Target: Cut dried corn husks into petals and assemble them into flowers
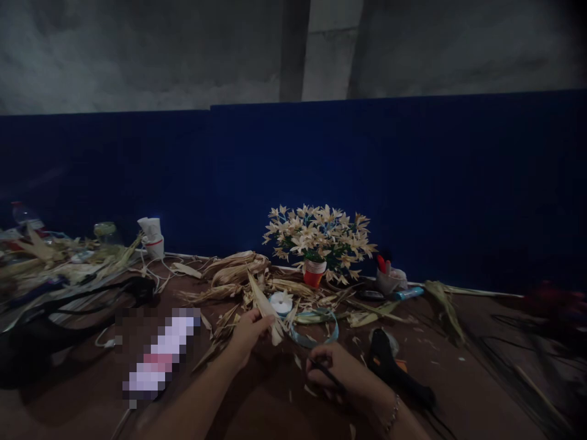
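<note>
**Worktable: dried-husk craft items**

Head view. Near: right hand, fingers closed round a thin dark tool, kind unclear. Black glue gun lies just to its right. Left hand pinches a pale dried husk leaf, tilted above the brown table. Far: husk-flower bouquet in a red cup. A white ribbon roll sits between.

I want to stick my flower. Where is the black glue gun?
Head view, right of centre: the black plastic glue gun lies on the brown table, just right of the right hand.
</note>
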Motion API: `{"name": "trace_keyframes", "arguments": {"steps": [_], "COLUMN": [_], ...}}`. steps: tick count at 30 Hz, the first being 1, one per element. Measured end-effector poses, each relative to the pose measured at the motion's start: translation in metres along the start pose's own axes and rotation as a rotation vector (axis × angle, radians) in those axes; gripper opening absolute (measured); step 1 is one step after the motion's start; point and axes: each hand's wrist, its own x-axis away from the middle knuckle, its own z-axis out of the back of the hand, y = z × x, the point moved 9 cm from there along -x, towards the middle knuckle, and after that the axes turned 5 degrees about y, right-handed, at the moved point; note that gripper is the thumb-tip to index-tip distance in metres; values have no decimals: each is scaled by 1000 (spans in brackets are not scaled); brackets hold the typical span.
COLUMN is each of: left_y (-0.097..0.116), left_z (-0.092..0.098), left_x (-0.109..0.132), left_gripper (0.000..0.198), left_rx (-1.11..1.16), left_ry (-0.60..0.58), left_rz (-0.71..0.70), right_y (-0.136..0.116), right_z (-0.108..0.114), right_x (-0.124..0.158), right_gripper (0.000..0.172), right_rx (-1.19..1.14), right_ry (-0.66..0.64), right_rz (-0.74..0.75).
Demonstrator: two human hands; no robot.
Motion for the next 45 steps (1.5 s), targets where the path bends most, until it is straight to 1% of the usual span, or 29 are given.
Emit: {"name": "trace_keyframes", "arguments": {"steps": [6, 11, 15, 19, 24, 28, 30, 33, 36, 40, 45], "left_y": [-1, -1, -3, -1, 0, 1, 0, -1, 0, -4, -10], "left_z": [-10, -17, -19, -18, -13, -10, -10, -14, -18, -16, -17], "left_x": [2, 7, 9, 9, 7, 7, 8, 11, 12, 10, 8], "left_gripper": [24, 24, 25, 26, 26, 26, 27, 27, 28, 26, 28], "left_rx": [-47, 8, 24, 31, 26, 72, 80, 79, 88, 70, 63], "left_ry": [-97, -155, -149, -125, -70, -38, -30, -49, -84, -78, -100], "left_rz": [-9, 35, 73, 61, 55, 50, 69, 105, 102, 95, 99], "right_y": [-1, -6, -3, -4, -10, -8, -6, -4, -3, -4, -1], "right_z": [-2, -4, -3, -3, -4, -3, -4, -3, -3, -5, -3], "right_x": [2, 5, 5, 5, 6, 4, 3, 3, 4, 4, 4], "right_gripper": [12, 11, 12, 12, 11, 11, 11, 13, 13, 11, 14], "right_rx": [15, 3, 6, -5, -16, -18, -15, -19, -29, -13, 2], "right_ry": [2, -30, -34, -37, -37, -28, -27, -12, -11, -28, -38], "right_rz": [-4, 0, -9, -9, -7, -18, -20, -15, -31, -32, -39]}}
